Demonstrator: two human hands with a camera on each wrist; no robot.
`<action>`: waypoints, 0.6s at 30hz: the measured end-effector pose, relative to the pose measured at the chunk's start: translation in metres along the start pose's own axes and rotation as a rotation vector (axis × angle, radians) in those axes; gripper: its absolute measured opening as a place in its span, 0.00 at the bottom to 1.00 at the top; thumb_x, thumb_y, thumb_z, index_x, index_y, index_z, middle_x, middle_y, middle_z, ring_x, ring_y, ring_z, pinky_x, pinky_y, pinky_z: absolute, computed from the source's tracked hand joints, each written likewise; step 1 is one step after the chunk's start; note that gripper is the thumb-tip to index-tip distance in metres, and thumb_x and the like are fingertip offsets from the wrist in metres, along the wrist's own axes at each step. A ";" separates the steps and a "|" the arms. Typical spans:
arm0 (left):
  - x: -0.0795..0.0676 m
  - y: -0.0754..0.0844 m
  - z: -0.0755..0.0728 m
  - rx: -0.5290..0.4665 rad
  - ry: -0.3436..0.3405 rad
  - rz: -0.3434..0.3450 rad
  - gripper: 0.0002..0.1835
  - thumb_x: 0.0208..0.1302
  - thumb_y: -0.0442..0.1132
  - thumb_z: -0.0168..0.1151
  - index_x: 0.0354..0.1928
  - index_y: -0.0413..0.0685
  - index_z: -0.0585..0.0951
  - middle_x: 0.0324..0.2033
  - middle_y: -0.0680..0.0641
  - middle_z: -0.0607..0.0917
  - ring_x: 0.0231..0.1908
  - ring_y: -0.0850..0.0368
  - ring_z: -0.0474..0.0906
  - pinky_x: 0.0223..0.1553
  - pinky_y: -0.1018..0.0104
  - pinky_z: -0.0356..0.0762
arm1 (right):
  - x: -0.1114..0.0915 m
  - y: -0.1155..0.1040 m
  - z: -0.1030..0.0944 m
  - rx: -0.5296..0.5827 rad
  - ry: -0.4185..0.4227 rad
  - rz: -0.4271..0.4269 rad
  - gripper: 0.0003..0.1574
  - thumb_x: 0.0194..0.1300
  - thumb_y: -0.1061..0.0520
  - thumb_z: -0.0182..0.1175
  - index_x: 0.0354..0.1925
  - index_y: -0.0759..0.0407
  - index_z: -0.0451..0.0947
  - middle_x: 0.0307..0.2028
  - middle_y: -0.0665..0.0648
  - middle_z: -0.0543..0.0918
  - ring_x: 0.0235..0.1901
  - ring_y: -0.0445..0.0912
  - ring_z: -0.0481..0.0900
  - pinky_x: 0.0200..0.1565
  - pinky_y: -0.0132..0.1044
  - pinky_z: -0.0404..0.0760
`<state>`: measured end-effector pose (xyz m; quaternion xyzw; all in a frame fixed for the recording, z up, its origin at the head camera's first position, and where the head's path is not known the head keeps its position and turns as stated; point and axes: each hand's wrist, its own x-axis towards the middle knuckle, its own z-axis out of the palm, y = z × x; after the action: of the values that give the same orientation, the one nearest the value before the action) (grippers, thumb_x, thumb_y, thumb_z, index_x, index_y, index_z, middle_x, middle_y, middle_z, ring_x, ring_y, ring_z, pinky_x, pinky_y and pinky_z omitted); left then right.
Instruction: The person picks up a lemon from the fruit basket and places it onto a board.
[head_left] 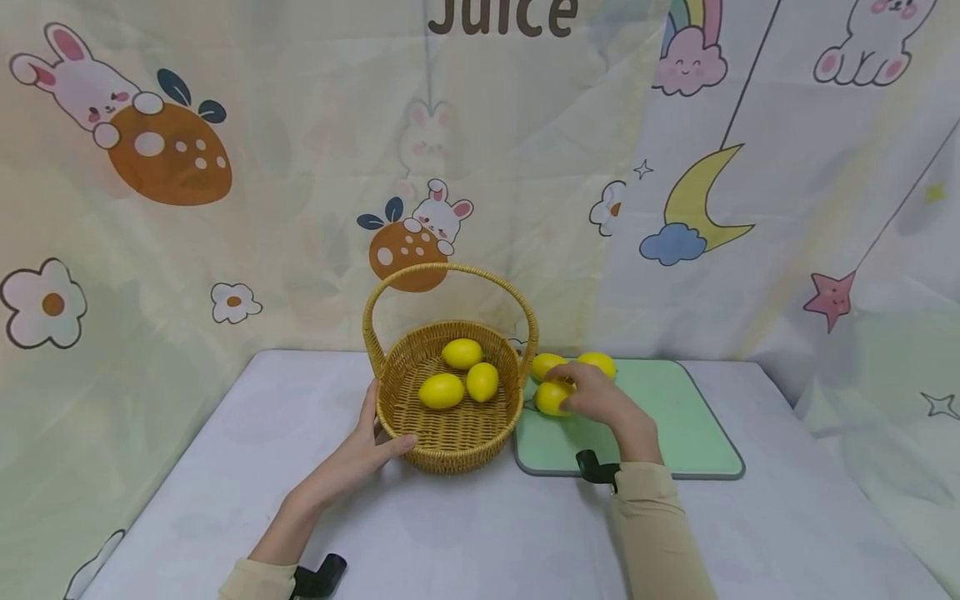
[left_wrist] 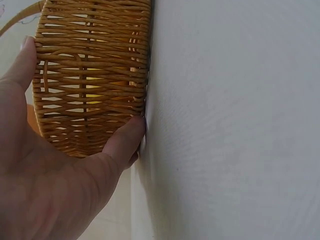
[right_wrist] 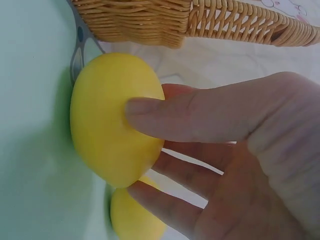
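The left hand (head_left: 369,448) holds the basket (head_left: 450,461), three lemons (head_left: 482,382) already inside; the right hand (head_left: 598,398) pinches a fourth lemon (head_left: 549,400), two lemons (head_left: 599,363) left beyond.

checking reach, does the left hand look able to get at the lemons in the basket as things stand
Probably not directly: the left hand grips the outside of the basket, whose wall stands between it and the lemons. Over the front rim, though, the way looks free.
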<state>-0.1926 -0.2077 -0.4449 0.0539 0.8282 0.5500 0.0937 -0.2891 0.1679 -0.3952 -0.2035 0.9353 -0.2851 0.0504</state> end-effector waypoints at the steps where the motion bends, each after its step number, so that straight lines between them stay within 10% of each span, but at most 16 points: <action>1: 0.000 0.000 0.000 -0.001 0.000 -0.002 0.60 0.65 0.57 0.63 0.73 0.76 0.20 0.78 0.50 0.26 0.79 0.39 0.31 0.73 0.31 0.39 | 0.000 0.000 0.000 0.000 0.007 0.000 0.30 0.54 0.71 0.62 0.57 0.61 0.80 0.57 0.62 0.82 0.56 0.57 0.76 0.60 0.56 0.74; 18: -0.001 0.000 0.000 -0.002 -0.001 0.010 0.60 0.66 0.57 0.63 0.73 0.78 0.20 0.78 0.51 0.26 0.79 0.39 0.31 0.72 0.31 0.38 | -0.004 -0.009 -0.008 0.003 -0.004 -0.021 0.30 0.56 0.68 0.63 0.59 0.64 0.78 0.58 0.64 0.81 0.56 0.61 0.76 0.58 0.57 0.76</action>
<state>-0.1920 -0.2078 -0.4449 0.0582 0.8274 0.5511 0.0913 -0.2844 0.1670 -0.3840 -0.2139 0.9326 -0.2866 0.0493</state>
